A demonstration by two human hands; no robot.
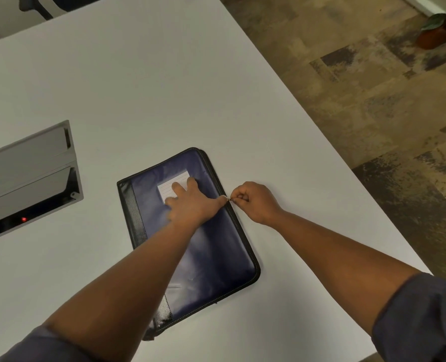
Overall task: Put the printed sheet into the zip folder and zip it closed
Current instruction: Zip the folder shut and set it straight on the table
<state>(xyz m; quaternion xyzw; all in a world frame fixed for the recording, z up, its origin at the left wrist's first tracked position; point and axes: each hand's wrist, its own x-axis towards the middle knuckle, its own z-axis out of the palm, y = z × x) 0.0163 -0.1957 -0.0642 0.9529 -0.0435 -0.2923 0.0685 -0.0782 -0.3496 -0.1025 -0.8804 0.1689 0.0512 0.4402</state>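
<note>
A dark blue zip folder [216, 246] with black trim lies closed on the white table [138, 87], its cover up. A small lined white label [171, 185] sits in a pocket on the cover. My left hand [190, 205] presses flat on the cover, fingers spread over the label. My right hand [253, 202] pinches the small metal zip pull [229, 199] at the folder's right edge, about a third of the way down from the far corner. The printed sheet is not visible.
A grey metal cable box [26, 176] with a red light is set into the table at the left. The table's right edge runs diagonally, with patterned carpet [373, 113] beyond it. A potted plant [438, 30] stands on the floor at the far right.
</note>
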